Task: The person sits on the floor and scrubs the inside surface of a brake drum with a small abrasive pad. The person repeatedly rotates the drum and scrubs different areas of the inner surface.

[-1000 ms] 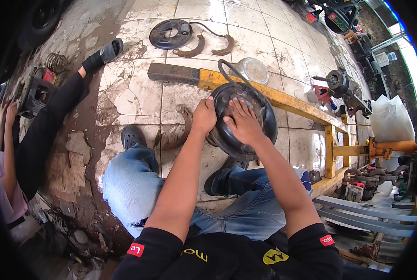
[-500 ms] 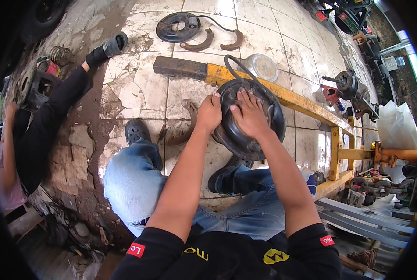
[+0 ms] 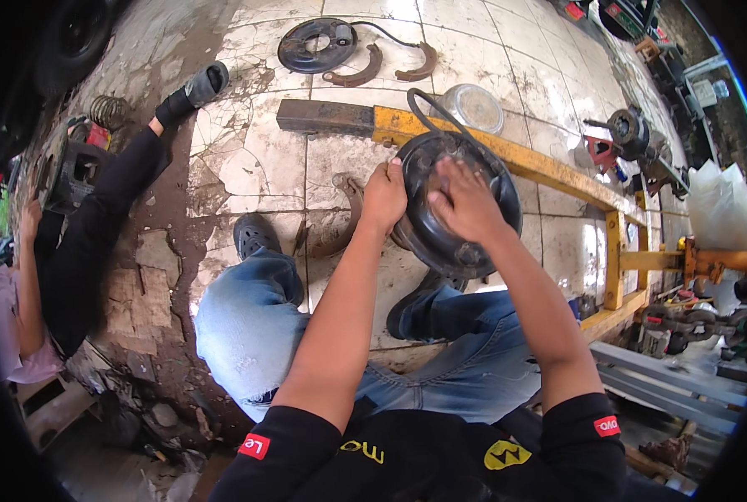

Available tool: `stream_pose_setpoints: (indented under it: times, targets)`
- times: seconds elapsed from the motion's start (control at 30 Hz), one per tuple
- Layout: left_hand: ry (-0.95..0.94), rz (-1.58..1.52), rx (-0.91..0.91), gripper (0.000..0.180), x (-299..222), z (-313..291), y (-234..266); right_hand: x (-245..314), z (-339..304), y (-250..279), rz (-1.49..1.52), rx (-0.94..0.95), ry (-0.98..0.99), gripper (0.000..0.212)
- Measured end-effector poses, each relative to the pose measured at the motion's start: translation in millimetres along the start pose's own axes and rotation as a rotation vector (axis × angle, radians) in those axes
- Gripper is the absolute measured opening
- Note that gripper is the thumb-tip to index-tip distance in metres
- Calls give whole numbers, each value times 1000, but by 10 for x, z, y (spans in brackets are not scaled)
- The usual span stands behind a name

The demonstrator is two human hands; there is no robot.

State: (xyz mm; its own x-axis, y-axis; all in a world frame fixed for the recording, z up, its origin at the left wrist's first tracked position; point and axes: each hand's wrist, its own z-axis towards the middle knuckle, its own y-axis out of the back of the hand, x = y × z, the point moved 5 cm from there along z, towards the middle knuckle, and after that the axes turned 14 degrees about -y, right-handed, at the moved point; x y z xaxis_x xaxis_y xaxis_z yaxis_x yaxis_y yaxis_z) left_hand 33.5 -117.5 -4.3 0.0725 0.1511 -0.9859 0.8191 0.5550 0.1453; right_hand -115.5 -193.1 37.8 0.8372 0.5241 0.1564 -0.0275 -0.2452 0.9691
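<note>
A black round brake backing plate, with a dark cable looping off its far side, is tilted above the floor in front of me. My left hand is closed on its left rim, thumb up along the edge. My right hand lies flat on the plate's face with its fingers stretched out, slightly smeared by motion. Beneath my left wrist, a rusty curved brake shoe rests on the tiles, partly hidden by my forearm. The plate's underside is hidden.
Beyond the yellow steel frame stands a round clear container. Farther off lie a second backing plate and two brake shoes. At left, another person's leg stretches out near a coil spring. A white bag is at right.
My right hand has slid a little over the plate's face while my left keeps its hold on the rim. The whole view has shifted slightly.
</note>
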Motion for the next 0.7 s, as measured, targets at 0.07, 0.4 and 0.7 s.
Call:
stream_pose_setpoints:
  times: [0.07,0.4,0.7]
  targets:
    - [-8,-4,22,52,42,42,-12,15,-69,-71,20,-26,-35,69]
    - [-45,72,-21,54,116,98,64,212,-183,-94,81,5,58,76]
    - [86,43,53,55,-116,18,13,61,-109,-14,42,49,-33,83]
